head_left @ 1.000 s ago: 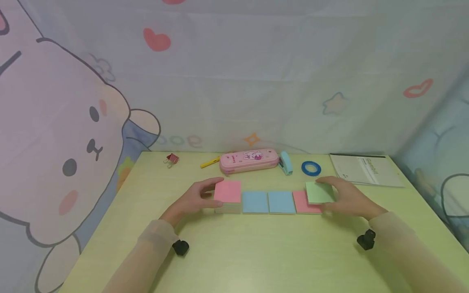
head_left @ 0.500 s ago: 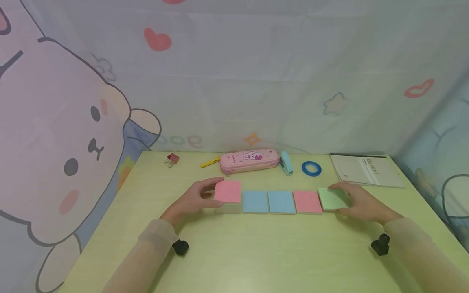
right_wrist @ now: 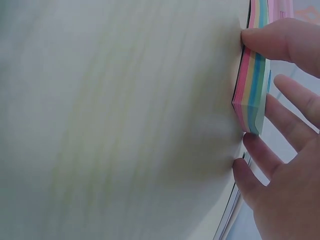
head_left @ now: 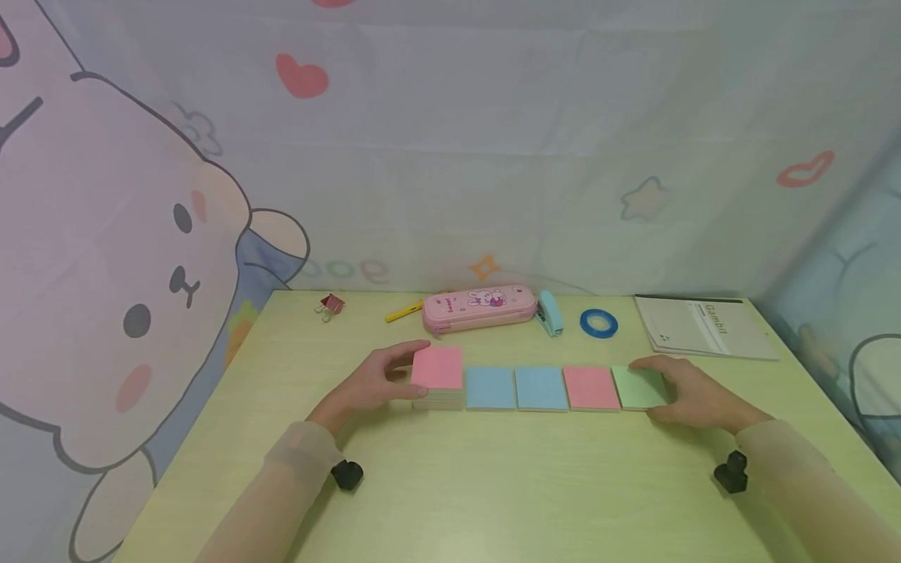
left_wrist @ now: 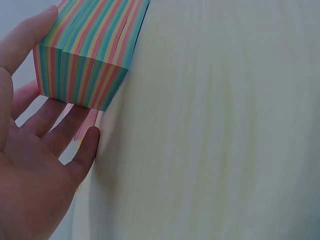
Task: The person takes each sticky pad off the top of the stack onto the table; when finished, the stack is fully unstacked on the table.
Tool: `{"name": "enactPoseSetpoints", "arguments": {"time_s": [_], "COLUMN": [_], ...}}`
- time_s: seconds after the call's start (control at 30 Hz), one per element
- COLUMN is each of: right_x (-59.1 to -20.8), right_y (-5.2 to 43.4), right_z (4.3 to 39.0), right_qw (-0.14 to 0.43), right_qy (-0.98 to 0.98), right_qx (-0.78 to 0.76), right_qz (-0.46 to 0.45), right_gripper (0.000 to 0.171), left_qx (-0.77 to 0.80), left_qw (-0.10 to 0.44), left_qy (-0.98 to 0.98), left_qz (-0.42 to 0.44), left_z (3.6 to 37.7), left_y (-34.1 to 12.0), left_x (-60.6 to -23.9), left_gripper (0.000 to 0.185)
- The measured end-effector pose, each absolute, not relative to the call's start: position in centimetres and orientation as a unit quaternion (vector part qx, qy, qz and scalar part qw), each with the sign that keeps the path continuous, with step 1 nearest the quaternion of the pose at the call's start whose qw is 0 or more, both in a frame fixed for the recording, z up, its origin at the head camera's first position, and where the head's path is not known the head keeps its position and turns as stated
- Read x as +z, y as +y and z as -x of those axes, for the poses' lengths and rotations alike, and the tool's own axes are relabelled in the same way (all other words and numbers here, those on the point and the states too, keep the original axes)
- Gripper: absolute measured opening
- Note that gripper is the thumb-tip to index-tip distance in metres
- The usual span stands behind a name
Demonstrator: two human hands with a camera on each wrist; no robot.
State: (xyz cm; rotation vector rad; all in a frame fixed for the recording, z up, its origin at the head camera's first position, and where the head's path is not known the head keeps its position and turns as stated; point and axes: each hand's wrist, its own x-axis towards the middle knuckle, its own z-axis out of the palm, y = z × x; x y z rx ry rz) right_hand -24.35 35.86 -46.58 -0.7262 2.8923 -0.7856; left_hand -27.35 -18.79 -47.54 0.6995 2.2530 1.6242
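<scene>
while both hands (head_left: 373, 381) lie low — fingers (right_wrist: 287, 42) cup pads (head_left: 639, 387).

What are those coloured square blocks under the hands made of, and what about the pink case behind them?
The thick stack at the left hand looks like matte paper: the left wrist view shows many thin coloured sheet edges. The green-topped pad at the right hand shows similar layered edges. The pink case has a smooth, slightly glossy look, probably plastic or coated fabric; I cannot tell which.

Bench rear edge: red binder clip (head_left: 330, 306), yellow pen (head_left: 403, 314), pink pencil case (head_left: 479, 307), teal stapler (head_left: 550, 313), blue tape ring (head_left: 598, 323), grey booklet (head_left: 704, 336).
</scene>
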Motion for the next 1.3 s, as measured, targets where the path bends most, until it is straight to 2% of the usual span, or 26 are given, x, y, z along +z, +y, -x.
{"name": "enactPoseSetpoints", "arguments": {"time_s": [0.87, 1.07, 1.17, 1.3], "right_x": [-46.5, -46.2, -45.9, -45.3], "right_y": [36.1, 34.8, 32.9, 29.3], "right_z": [24.5, 24.7, 24.9, 25.4], "right_qw": [0.055, 0.016, -0.012, -0.018], "right_qy": [0.937, 0.939, 0.936, 0.928], "right_qx": [-0.256, -0.253, -0.261, -0.281], "right_qz": [0.231, 0.233, 0.234, 0.245], "right_gripper": [0.076, 0.076, 0.074, 0.073], "left_qx": [0.558, 0.558, 0.557, 0.551], "left_qw": [0.144, 0.148, 0.149, 0.146], "left_qy": [0.784, 0.784, 0.785, 0.788], "left_qz": [-0.230, -0.229, -0.225, -0.232], "left_z": [27.4, 27.3, 27.4, 27.5], "left_y": [-18.8, -18.8, -18.8, -18.9], "left_x": [-47.6, -47.5, -47.5, -47.5], "left_gripper": [0.081, 0.081, 0.081, 0.083]}}
